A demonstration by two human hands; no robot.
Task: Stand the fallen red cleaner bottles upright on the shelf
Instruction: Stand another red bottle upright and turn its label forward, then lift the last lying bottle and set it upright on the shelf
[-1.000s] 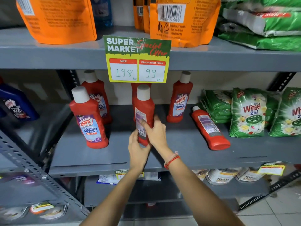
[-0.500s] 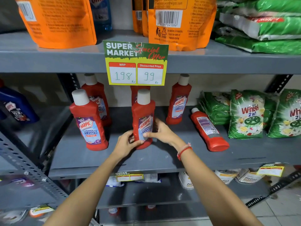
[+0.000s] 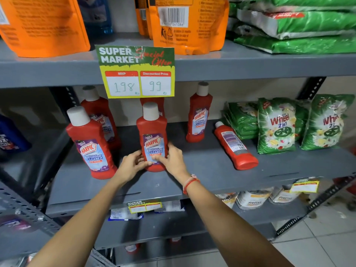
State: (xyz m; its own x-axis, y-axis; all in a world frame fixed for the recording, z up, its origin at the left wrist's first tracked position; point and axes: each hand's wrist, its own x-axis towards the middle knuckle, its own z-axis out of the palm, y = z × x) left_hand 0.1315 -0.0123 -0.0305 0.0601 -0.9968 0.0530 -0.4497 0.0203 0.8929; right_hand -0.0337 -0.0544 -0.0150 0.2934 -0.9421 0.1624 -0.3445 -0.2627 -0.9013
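A red Harpic bottle with a white cap stands upright mid-shelf, label facing me. My left hand and my right hand both grip its lower part. One red bottle lies on its side to the right, cap pointing to the back. Upright red bottles stand at the front left, back left and back right. Another red bottle is mostly hidden behind the price card. All rest on the grey metal shelf.
A green and yellow price card hangs from the upper shelf's edge. Green detergent packs fill the shelf's right end. Orange pouches sit above. A blue bottle is at far left. Lower shelves hold packets.
The held bottle has been turned so its front label faces me and now rests on the shelf. Both hands have slid down to its base. The camera view dropped slightly.
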